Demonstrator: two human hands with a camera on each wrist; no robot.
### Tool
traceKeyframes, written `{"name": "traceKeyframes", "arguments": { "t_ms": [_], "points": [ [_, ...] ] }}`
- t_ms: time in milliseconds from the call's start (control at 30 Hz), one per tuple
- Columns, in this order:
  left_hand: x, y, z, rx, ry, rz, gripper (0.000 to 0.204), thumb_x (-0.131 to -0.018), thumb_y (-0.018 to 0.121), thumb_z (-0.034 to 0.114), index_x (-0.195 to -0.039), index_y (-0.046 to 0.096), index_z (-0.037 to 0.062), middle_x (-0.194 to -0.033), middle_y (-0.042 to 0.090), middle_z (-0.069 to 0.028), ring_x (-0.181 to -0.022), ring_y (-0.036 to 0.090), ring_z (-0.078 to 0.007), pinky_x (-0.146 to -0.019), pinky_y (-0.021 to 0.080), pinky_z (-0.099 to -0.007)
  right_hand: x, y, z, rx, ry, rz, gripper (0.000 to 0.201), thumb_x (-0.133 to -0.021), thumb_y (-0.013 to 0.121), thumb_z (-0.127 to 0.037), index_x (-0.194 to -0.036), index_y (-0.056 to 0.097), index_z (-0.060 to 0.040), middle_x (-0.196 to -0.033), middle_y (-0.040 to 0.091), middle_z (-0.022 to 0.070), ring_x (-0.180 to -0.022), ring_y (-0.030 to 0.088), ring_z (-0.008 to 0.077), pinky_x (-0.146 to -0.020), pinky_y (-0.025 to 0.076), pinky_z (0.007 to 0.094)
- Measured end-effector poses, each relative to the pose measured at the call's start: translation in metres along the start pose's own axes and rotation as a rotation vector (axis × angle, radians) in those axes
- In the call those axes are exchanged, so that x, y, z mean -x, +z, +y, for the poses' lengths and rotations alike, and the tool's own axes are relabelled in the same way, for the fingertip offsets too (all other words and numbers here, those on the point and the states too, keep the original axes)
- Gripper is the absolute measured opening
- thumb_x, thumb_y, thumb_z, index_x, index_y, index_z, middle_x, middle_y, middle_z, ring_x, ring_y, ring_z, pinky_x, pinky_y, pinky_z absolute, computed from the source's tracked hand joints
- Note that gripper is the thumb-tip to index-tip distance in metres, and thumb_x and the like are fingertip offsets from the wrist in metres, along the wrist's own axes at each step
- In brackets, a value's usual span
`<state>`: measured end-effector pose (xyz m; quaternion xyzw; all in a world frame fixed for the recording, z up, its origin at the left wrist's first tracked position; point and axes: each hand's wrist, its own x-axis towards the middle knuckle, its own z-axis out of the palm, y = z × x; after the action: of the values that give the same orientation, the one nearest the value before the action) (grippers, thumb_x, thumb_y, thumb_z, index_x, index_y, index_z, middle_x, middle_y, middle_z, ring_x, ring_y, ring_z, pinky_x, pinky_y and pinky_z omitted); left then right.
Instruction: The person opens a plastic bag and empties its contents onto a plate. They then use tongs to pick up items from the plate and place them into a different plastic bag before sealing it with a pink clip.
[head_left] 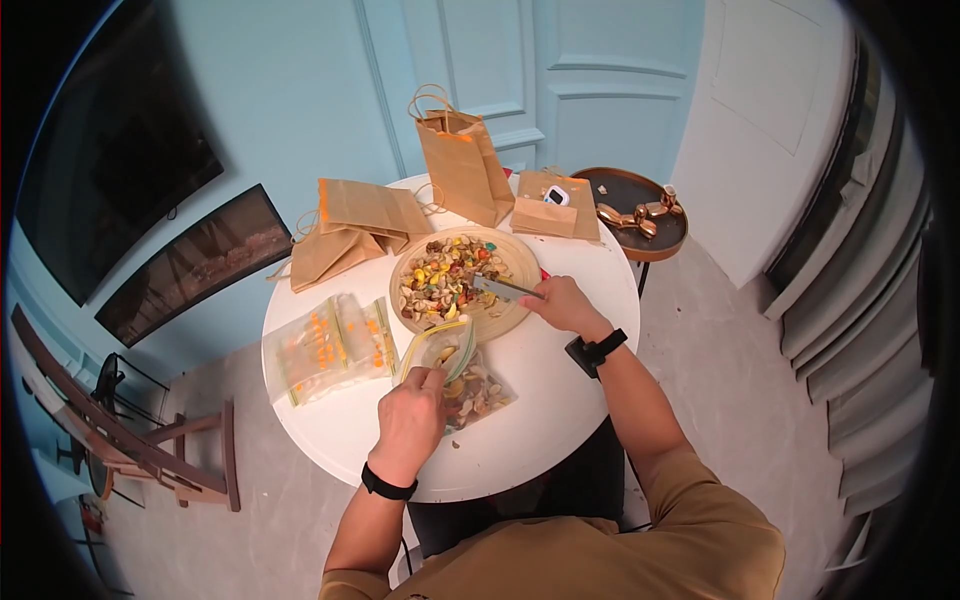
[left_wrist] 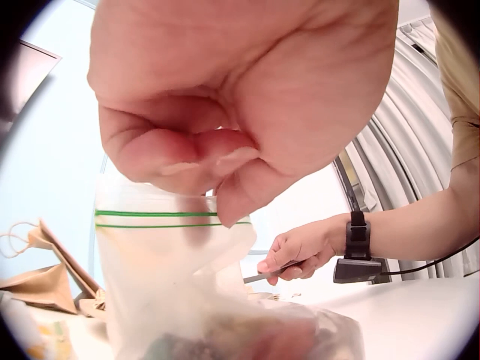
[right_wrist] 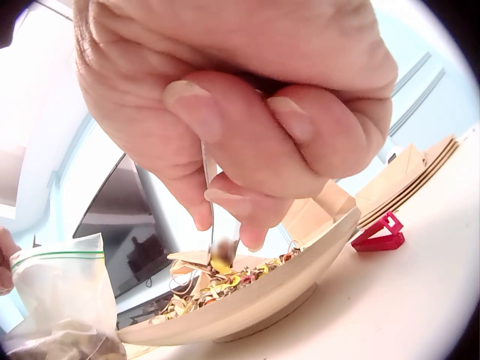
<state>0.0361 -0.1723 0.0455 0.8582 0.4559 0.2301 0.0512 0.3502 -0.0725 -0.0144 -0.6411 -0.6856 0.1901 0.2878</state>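
My left hand (head_left: pixel 410 415) pinches the top edge of a clear zip bag (head_left: pixel 480 390), which stands partly filled with mixed brown, yellow and red pieces. Green zip lines cross the bag (left_wrist: pixel 165 255) below my left fingers (left_wrist: pixel 225 146). With curled fingers my right hand (head_left: pixel 568 305) grips metal tongs (head_left: pixel 505 288) over the round, shallow tray (head_left: pixel 520 255), heaped with mixed small pieces. Close to my right hand (right_wrist: pixel 247 127), the tips of the tongs surround a blurred dark and yellow piece (right_wrist: pixel 223 259); whether it is held cannot be told.
Flat zip bags (head_left: pixel 310 350) with orange marks lie at the left. Brown paper bags (head_left: pixel 465 170) are behind the tray, with a small white device (head_left: pixel 557 196) on one. A red clip (right_wrist: pixel 381 234) sits beside the tray. A side table (head_left: pixel 660 250) bears a copper-coloured figure.
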Motion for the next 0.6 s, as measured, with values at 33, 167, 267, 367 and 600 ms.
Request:
{"name": "traceKeyframes", "arguments": {
  "t_ms": [33,167,267,367,600],
  "points": [
    [0.0,0.001,-0.001,0.003,0.016,0.014,0.036,-0.07,0.079,0.007,-0.103,0.065,0.0019,-0.099,0.066,-0.0159,-0.083,0.068,-0.0348,-0.067,0.055,-0.0422,-0.002,-0.002,0.0,-0.019,-0.006,0.011,0.041,-0.089,0.07,-0.037,-0.075,0.07,0.0014,-0.063,0.063,0.018,-0.06,0.062,0.032,-0.062,0.05,0.0415],
    [0.0,0.008,-0.003,0.028,0.067,0.049,0.036,-0.07,0.078,0.006,-0.103,0.064,0.002,-0.101,0.065,-0.0161,-0.081,0.068,-0.0351,-0.067,0.056,-0.0421,-0.005,-0.009,-0.006,-0.1,-0.001,0.05,0.043,-0.089,0.072,-0.036,-0.071,0.066,0.0029,-0.057,0.058,0.0149,-0.053,0.055,0.0261,-0.057,0.047,0.0387],
    [-0.003,0.012,-0.005,0.048,0.082,0.053,0.036,-0.07,0.077,0.003,-0.103,0.064,0.0016,-0.103,0.064,-0.0172,-0.084,0.068,-0.0359,-0.069,0.056,-0.0425,-0.002,-0.015,-0.023,-0.134,-0.021,0.029,0.041,-0.089,0.073,-0.034,-0.072,0.066,0.0025,-0.057,0.057,0.013,-0.053,0.053,0.022,-0.055,0.045,0.0364],
    [-0.004,0.013,-0.005,0.056,0.084,0.057,0.035,-0.07,0.075,0.001,-0.103,0.063,0.001,-0.104,0.063,-0.0185,-0.086,0.067,-0.0368,-0.07,0.057,-0.0429,0.015,-0.019,-0.051,-0.232,-0.122,-0.035,0.036,-0.089,0.073,-0.032,-0.081,0.069,0.0026,-0.057,0.057,0.0104,-0.054,0.049,0.0179,-0.053,0.042,0.034],
    [0.0,0.015,-0.006,0.067,0.074,0.104,0.031,-0.075,0.07,-0.002,-0.106,0.065,-0.0006,-0.102,0.065,-0.0178,-0.082,0.066,-0.0374,-0.069,0.056,-0.0428,0.048,-0.022,-0.083,-0.146,-0.365,-0.204,0.034,-0.089,0.073,-0.031,-0.083,0.067,0.0026,-0.056,0.051,0.0105,-0.051,0.044,0.0156,-0.05,0.039,0.0304]
  ]
}}
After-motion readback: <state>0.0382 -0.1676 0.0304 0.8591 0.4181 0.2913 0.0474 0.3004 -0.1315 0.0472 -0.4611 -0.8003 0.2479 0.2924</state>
